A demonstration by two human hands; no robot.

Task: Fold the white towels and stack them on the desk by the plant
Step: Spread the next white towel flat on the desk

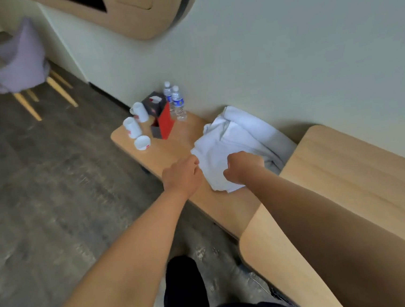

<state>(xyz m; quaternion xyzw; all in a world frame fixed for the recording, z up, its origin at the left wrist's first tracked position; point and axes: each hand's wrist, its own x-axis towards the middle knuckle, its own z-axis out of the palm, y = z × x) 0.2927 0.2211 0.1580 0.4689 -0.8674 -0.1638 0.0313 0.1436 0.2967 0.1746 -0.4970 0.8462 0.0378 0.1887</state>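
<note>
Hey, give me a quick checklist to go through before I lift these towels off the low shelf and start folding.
1. Right hand grips the white towels: ok.
2. Left hand has hold of the towel edge: cannot tell; its curled fingers are right at it.
3. Towels already folded: not ok, they lie bunched.
4. Mugs and water bottles stand apart from the towels: ok.
5. Stacking spot by the plant located: cannot tell, no plant in view.
</note>
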